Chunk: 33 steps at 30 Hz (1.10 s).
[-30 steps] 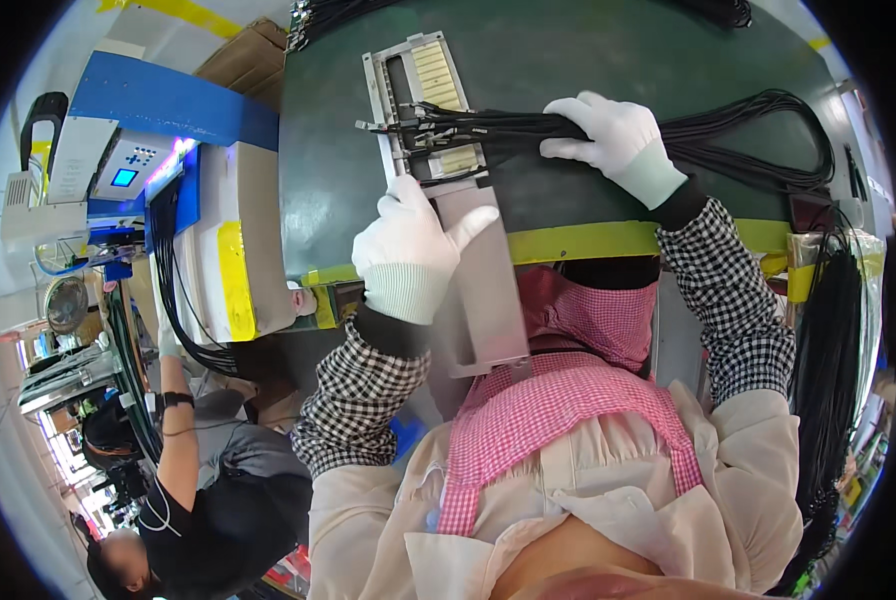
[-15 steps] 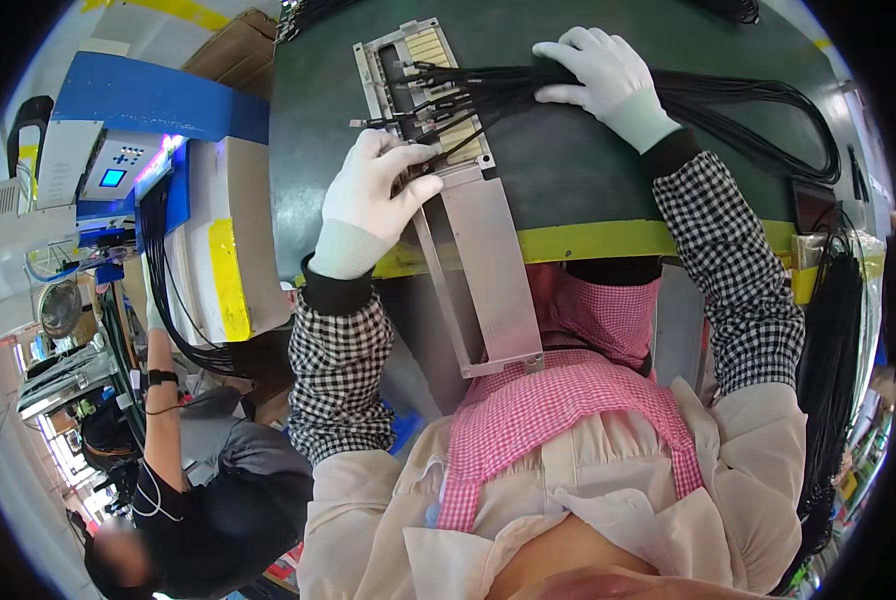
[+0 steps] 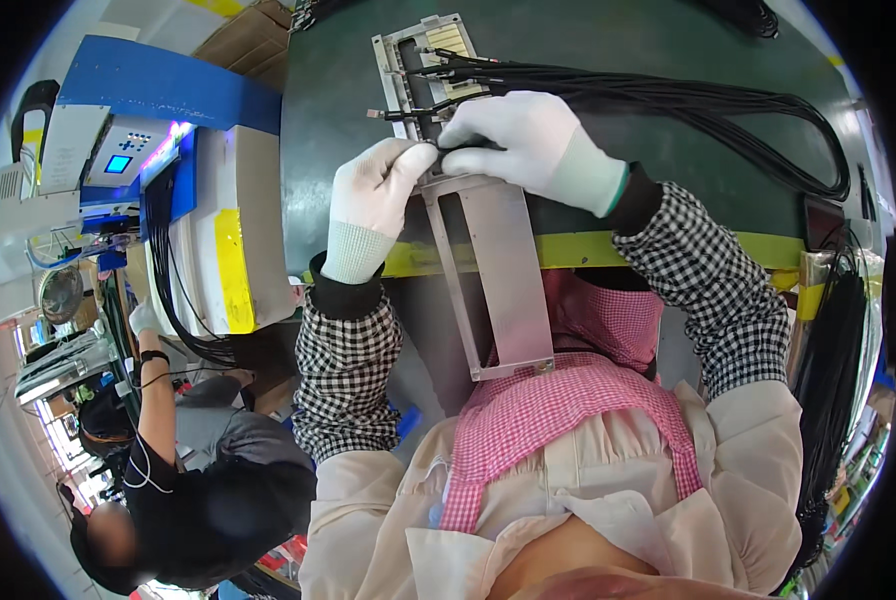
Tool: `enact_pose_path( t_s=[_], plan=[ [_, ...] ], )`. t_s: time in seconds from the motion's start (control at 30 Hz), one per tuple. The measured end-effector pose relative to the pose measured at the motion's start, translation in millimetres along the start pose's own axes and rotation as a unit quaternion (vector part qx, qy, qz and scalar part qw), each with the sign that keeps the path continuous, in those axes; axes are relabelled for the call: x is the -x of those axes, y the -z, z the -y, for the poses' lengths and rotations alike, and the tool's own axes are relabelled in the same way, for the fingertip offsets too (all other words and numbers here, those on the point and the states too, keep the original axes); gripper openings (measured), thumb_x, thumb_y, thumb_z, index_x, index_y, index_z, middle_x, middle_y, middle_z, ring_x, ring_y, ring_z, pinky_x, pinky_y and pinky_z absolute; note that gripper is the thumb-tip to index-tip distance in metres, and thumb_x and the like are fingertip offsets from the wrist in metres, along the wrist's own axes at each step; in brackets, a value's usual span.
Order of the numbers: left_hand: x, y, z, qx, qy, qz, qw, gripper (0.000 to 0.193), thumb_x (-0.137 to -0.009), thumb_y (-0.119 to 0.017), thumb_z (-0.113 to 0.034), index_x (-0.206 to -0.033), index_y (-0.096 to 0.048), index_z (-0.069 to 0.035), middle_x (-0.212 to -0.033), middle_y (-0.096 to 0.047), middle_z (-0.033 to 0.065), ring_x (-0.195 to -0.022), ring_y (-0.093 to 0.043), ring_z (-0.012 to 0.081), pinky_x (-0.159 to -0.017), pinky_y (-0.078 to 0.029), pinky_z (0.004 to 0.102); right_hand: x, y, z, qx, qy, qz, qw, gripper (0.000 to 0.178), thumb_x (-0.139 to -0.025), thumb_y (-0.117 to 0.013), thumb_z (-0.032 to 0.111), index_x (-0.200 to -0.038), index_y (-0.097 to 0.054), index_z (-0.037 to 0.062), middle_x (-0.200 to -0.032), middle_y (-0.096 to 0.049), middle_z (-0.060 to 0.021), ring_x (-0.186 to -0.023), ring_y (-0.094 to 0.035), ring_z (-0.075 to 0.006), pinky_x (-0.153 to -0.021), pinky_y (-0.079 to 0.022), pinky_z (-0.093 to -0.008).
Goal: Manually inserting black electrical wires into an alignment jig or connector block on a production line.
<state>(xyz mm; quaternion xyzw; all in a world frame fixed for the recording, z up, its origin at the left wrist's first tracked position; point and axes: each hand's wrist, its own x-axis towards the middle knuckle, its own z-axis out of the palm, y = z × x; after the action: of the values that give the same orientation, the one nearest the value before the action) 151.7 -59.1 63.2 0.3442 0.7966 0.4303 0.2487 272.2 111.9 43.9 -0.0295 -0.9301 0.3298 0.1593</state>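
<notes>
A metal fixture point(image 3: 513, 270) lies across the table's near edge, its long, flat silver part reaching toward my apron. Its far section is a frame with slots and pale yellowish strips point(image 3: 448, 42). Black cables point(image 3: 648, 85) with small metal-tipped connectors lie over that frame and loop away to the right. At the frame's near end, my gloved left hand point(image 3: 373, 200) is closed, thumb and forefinger pinched together; what they hold is hidden. Facing it, my gloved right hand point(image 3: 533, 150) bends its thumb and fingers around a dark cable end, largely covered by the glove.
The green tabletop point(image 3: 348, 210) has a yellow strip along its near edge. At left stands a blue and white machine point(image 3: 118, 170) with a lit screen and hanging black cables. Another person point(image 3: 218, 470) is at lower left. A black cable bundle point(image 3: 828, 380) hangs at right.
My right hand has come left and nearer, from the cable bundle to the frame's near end beside my left hand. My left thumb and forefinger have drawn together.
</notes>
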Motion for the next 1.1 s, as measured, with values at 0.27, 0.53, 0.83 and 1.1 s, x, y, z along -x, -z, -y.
enact_pose_path(
  t_s=[0.27,0.53,0.83,1.1],
  plan=[
    [0,-7,-9,0.018,-0.054,-0.016,0.998,0.024,-0.093,-0.061,-0.022,-0.091,-0.068,0.001,-0.066,-0.063,0.0037,-0.056,-0.052,0.0131,-0.054,-0.041,0.0254,-2,11,6,0.004,-0.072,0.051,0.996,0.018,-0.085,-0.070,0.023,-0.097,-0.069,0.0103,-0.082,-0.068,-0.0019,-0.071,-0.062,-0.0188,-0.070,-0.048,-0.0293],
    [1,-4,-27,0.131,0.101,0.021,0.986,0.019,-0.095,-0.060,-0.015,-0.092,-0.068,0.002,-0.058,-0.060,0.0041,-0.051,-0.050,0.0103,-0.053,-0.040,0.0219,1,0,-6,0.029,0.076,-0.074,0.994,0.021,-0.083,-0.072,0.021,-0.099,-0.067,0.0078,-0.084,-0.069,-0.0032,-0.072,-0.062,-0.0206,-0.070,-0.049,-0.0315],
    [4,1,-2,0.221,-0.028,-0.058,0.973,0.012,-0.092,-0.064,-0.008,-0.096,-0.069,0.002,-0.077,-0.068,0.0071,-0.064,-0.057,0.0105,-0.060,-0.045,0.0220,8,36,-31,-0.034,0.017,-0.017,0.999,0.029,-0.081,-0.072,0.012,-0.110,-0.066,0.0062,-0.091,-0.069,-0.0032,-0.074,-0.061,-0.0191,-0.071,-0.049,-0.0297],
    [10,-8,24,-0.006,-0.186,-0.095,0.978,0.023,-0.084,-0.073,-0.009,-0.106,-0.069,-0.002,-0.092,-0.069,0.0064,-0.078,-0.060,0.0159,-0.072,-0.049,0.0260,11,24,-19,-0.102,-0.027,0.057,0.993,0.024,-0.081,-0.071,0.013,-0.105,-0.068,0.0071,-0.091,-0.068,-0.0022,-0.073,-0.060,-0.0184,-0.070,-0.047,-0.0292]
  ],
)
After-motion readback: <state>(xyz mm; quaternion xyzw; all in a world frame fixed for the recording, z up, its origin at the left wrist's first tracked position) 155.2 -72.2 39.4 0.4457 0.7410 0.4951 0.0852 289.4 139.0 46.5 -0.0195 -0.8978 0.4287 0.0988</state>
